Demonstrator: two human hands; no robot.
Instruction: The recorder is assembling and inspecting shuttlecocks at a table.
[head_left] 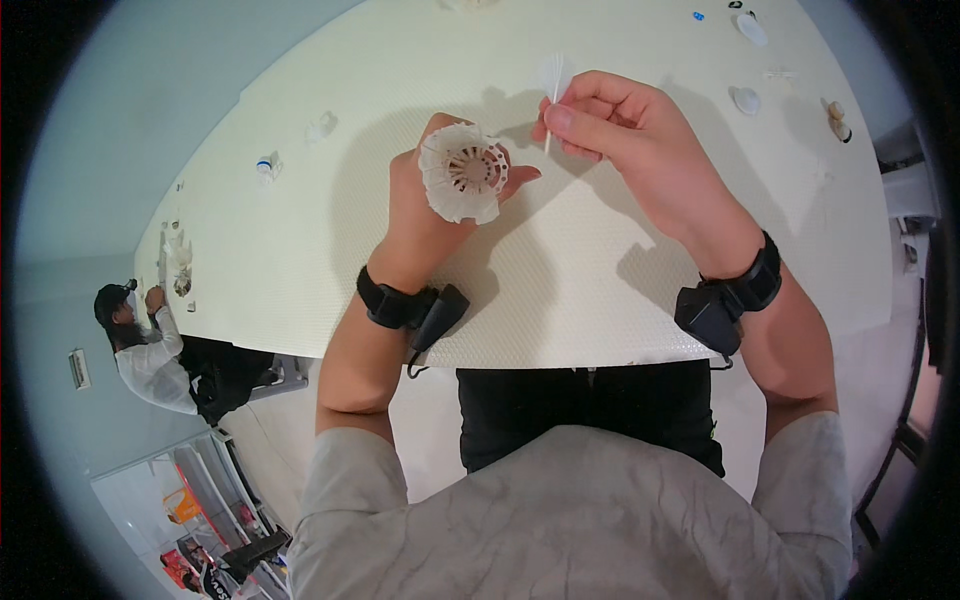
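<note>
Left hand (408, 200) grasps the shuttlecock (470, 173), right hand (620, 125) pinches the feather (555, 77)! Both look light, fragile: stem's (548, 143) the safest hold.

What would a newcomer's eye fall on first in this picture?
Probably the shuttlecock in the left hand, upper centre, its open end facing the camera. Next, the feather in the right hand, to its upper right. Far left, a capped person sits by the table.

Soft shadows cross the bright table (250, 240); edges bend, darken and seem blurred.
</note>
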